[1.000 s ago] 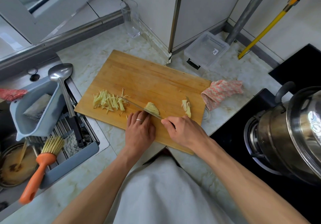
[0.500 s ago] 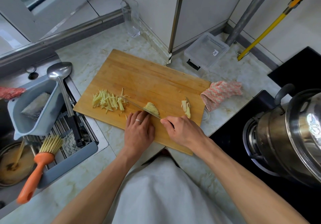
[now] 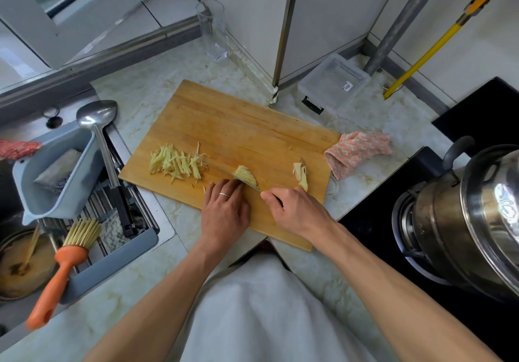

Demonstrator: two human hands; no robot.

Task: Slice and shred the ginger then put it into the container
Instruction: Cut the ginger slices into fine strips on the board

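Right hand: the right hand is curled round the handle of the knife, gripping it; the blade runs from this hand up and leftward across the cutting board.
Left hand: the left hand lies just left of the right hand, fingers bent down onto the near edge of the sliced ginger stack, pinning it. How tightly the fingertips curl cannot be told from this angle.
Ginger in hand: the stack sits directly beyond the left fingertips, touching them, with the blade lying against its left side.
Key relation: the stack's slices lean with their long axis running away from the person, roughly parallel to the blade. The left hand is the nearer one to it; the right hand stands off to the stack's near right, joined to it only by the knife.
Shredded pile: the ginger shreds lie well left of both hands, past the knife tip, strands mostly pointing away from the person.
Uncut piece: a ginger chunk rests just beyond the right hand, near the board's right end.
Container: the clear plastic container sits off the board, well beyond the right hand, against the wall; no ginger shows inside.
Step, judged: shredding is partway done; the next strokes probably work rightward through the stack, so the left fingertips need to retreat ahead of the edge.
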